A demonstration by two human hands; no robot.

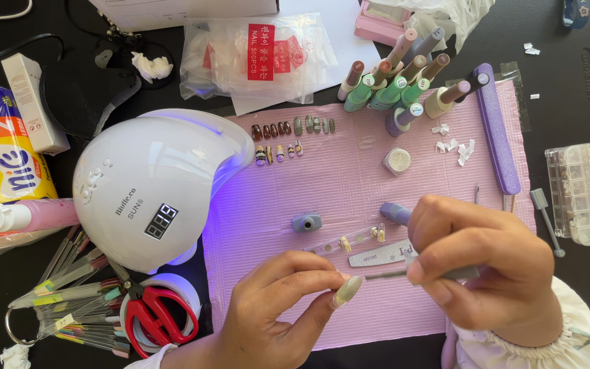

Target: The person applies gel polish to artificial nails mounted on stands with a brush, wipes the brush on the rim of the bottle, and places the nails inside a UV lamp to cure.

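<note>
Left hand (268,307) pinching a pale false nail (347,290); right hand (486,263) clamped on a thin brush (385,275). Likely risk: wobble smearing polish onto fingertips or pink mat (349,184).

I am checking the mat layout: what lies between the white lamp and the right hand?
In the head view, a small grey-blue cap lies between lamp and right hand.

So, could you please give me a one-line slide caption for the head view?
Left hand pinches a pale false nail while right hand brushes it beside a white nail lamp.
</note>
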